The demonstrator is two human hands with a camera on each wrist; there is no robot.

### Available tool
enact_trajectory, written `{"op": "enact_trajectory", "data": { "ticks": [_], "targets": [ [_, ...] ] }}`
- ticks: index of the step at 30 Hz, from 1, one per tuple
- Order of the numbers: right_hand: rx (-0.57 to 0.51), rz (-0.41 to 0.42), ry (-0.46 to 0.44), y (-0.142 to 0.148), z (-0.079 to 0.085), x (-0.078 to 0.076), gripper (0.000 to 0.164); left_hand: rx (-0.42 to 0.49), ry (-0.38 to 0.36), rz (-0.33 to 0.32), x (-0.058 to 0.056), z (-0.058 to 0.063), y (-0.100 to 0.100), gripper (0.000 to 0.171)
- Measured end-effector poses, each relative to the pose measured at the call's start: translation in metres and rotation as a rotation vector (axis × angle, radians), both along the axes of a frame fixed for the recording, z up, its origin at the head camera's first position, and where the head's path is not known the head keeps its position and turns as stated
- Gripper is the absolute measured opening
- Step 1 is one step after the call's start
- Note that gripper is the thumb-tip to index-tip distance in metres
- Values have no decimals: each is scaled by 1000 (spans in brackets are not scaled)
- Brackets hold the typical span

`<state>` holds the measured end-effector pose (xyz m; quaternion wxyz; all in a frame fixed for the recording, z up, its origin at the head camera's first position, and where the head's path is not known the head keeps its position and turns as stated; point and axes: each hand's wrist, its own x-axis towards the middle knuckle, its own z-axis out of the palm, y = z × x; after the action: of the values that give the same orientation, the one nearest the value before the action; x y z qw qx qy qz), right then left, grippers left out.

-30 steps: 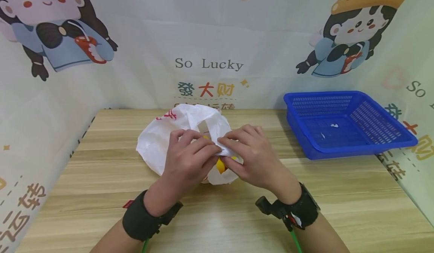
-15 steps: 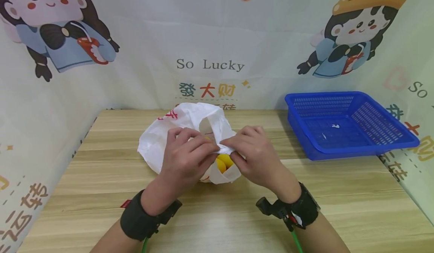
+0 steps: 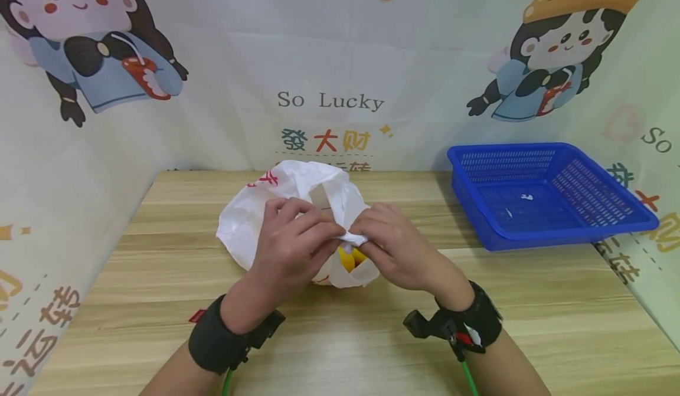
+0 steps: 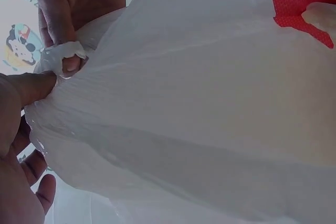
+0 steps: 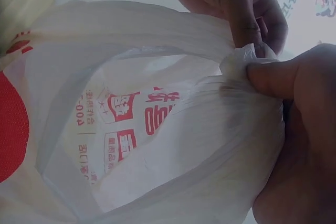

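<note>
A white plastic bag (image 3: pixel 239 225) with red print lies on the table in front of me, in the head view. My left hand (image 3: pixel 292 242) pinches one side of the gathered plastic over its mouth, and my right hand (image 3: pixel 401 245) pinches the other side. Between the fingertips a short twisted strip of plastic (image 3: pixel 355 239) shows. Below it, rounded yellow things (image 3: pixel 347 260) peek out of an opening. From the right wrist, red lettering (image 5: pixel 121 124) is seen through the bag's loop. In the left wrist view, the left thumb (image 4: pixel 34 87) presses the bunched plastic.
A blue plastic basket (image 3: pixel 531 239) stands at the table's right back, with small white scraps (image 3: pixel 526 197) in it. Behind the wooden table (image 3: pixel 340 349) hangs a printed cloth (image 3: pixel 340 59). Black straps with cameras sit on both wrists.
My right fingers have drawn in from spread over the plastic to a tight pinch on the strip. The strip is narrower and more twisted. The left hand has stayed nearly in place.
</note>
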<state>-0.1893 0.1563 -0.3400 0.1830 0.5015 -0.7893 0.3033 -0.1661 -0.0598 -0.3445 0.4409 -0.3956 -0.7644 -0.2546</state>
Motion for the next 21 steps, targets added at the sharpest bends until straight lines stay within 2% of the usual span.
{"op": "enact_trajectory", "data": {
  "ticks": [10,21],
  "targets": [
    [-15,84,-288,4,7,1,14,-47,36,-8,-2,-3,0,20],
    [-103,77,-449,6,7,0,14,-84,92,-7,-4,-6,1,33]
  ]
}}
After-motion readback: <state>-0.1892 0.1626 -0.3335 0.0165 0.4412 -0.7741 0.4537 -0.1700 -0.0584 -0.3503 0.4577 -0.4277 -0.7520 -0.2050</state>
